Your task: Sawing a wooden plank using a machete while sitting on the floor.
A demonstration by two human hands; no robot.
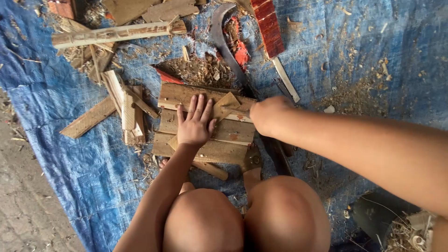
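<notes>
Head view shows the left hand [193,126] lying flat, fingers spread, on a small wooden piece [224,108] atop stacked boards [205,147]. Just right of those fingers, the right hand [267,114] is clenched around a thin tool [235,110] touching that piece. Beyond lies a curved blade [224,44] on blue tarp [354,46].

Quick tally: two hands in view, the left hand [195,125] and the right hand [267,114]. One slatted wooden panel [205,122] with three boards showing across it. One small triangular wood offcut [227,103] on top. One curved blade [227,46], one red slatted piece [268,25], one long pale pole [114,33], one blue tarp [373,56]. Loose scrap pieces on the left [123,109]: roughly six, hard to separate.
</notes>
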